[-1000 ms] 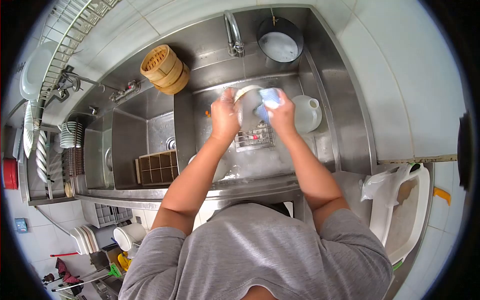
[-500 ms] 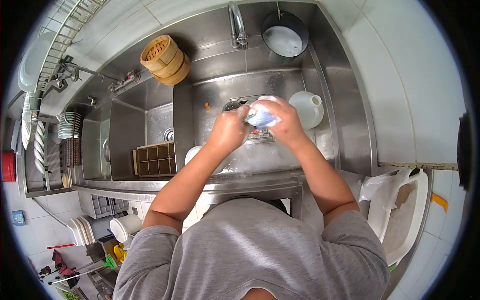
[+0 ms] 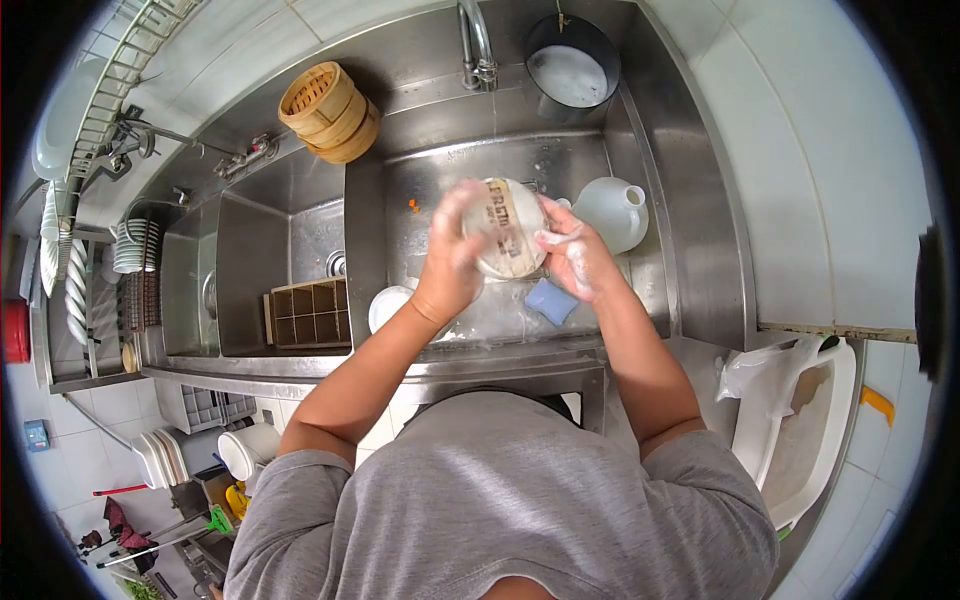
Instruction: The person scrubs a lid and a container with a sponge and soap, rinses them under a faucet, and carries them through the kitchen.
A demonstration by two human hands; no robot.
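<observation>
Over the large sink basin (image 3: pixel 560 160), a round pale container (image 3: pixel 512 240) with a worn printed label is held up between my hands. My left hand (image 3: pixel 450 255) grips its left side, its fingers somewhat blurred. Soapy foam covers part of my right hand (image 3: pixel 580 262), which grips the right edge with the thumb in front. A blue sponge (image 3: pixel 551 301) lies on the basin floor below my right hand. To the right of that hand stands a translucent plastic jug (image 3: pixel 606 215). A white round dish (image 3: pixel 388 308) sits near my left wrist, partly hidden.
Stacked bamboo steamers (image 3: pixel 330 112) rest by the divider. The faucet (image 3: pixel 478 50) rises at the back, near a dark bucket (image 3: pixel 572 75) of foamy water. A compartmented rack (image 3: pixel 309 314) stands in the left basin. Outside, at right, is a white tub (image 3: pixel 835 430).
The sponge, squeezed between both hands before, now lies on the basin floor. My hands now hold the round container, and the hands have spread apart around it.
</observation>
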